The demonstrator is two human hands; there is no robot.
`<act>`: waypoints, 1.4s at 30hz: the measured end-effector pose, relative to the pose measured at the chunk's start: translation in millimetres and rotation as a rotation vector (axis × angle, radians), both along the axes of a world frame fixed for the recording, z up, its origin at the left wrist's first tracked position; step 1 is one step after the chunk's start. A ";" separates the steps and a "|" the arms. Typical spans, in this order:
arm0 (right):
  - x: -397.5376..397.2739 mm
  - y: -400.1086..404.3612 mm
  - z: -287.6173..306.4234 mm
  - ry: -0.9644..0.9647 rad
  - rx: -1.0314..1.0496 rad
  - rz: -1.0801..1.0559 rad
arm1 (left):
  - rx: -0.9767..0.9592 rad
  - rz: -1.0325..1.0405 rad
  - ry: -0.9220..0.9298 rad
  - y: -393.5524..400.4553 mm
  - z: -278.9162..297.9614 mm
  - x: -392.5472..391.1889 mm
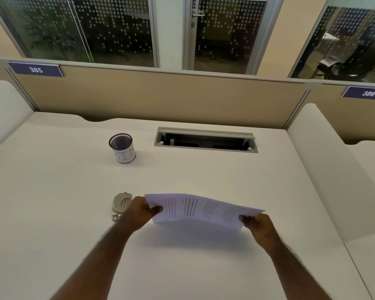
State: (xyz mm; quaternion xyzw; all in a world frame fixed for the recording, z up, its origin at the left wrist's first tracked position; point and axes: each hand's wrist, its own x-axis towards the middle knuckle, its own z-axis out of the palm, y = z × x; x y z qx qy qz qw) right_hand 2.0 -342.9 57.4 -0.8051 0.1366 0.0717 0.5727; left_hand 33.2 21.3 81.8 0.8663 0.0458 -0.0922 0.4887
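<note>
A white sheet of paper with printed text (200, 210) is held above the white desk (52, 191), bent along its middle and casting a shadow below. My left hand (142, 211) pinches its left edge, thumb on top. My right hand (258, 224) pinches the right edge the same way. A silver stapler (120, 204) lies on the desk just left of my left hand, partly hidden by it.
A black mesh pen cup with a white label (122, 148) stands at the back left. An open cable hatch (206, 140) is set into the desk at the back. Beige partitions enclose the desk, with white side dividers (325, 169) right and left.
</note>
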 end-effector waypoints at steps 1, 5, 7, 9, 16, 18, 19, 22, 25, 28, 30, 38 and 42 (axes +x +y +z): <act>1.1 -1.6 0.6 -0.033 0.014 0.009 | 0.040 0.023 -0.025 0.3 0.6 0.6; 11.1 -5.8 5.6 -0.039 -0.060 -0.025 | 0.146 0.055 -0.096 0.0 3.1 5.2; 12.8 -4.4 3.6 -0.025 -0.074 -0.019 | 0.155 0.037 -0.059 -0.7 -0.9 7.8; 11.3 -1.3 2.1 0.007 -0.087 -0.027 | 0.124 0.022 0.034 -2.1 -10.3 8.0; 3.8 24.2 -3.6 0.127 0.061 -0.286 | -0.411 0.251 0.232 -2.4 -19.8 1.5; -4.1 41.2 -3.4 0.255 0.311 -0.201 | -0.633 0.296 0.320 -13.6 -17.5 -6.9; -6.8 50.1 -3.3 0.307 0.434 -0.121 | -0.714 0.318 0.365 -21.9 -17.9 -12.7; -2.4 72.1 -5.4 0.238 0.556 -0.026 | -0.906 0.394 0.490 -50.7 -24.7 -33.3; 9.6 80.5 -7.8 0.118 0.491 -0.122 | -0.963 0.406 0.562 -71.2 -34.3 -51.4; 18.2 73.2 -13.5 0.120 0.434 -0.157 | -0.853 0.316 0.640 -74.5 -38.6 -61.2; 24.0 66.4 -16.9 0.137 0.367 -0.165 | -0.747 0.124 0.740 -60.8 -34.1 -60.8; 24.1 54.0 -40.4 0.286 0.273 -0.168 | -0.225 0.365 0.331 50.8 -19.0 -0.7; 13.9 59.2 -50.2 0.299 0.304 -0.194 | 0.335 0.550 0.120 83.3 -36.1 18.5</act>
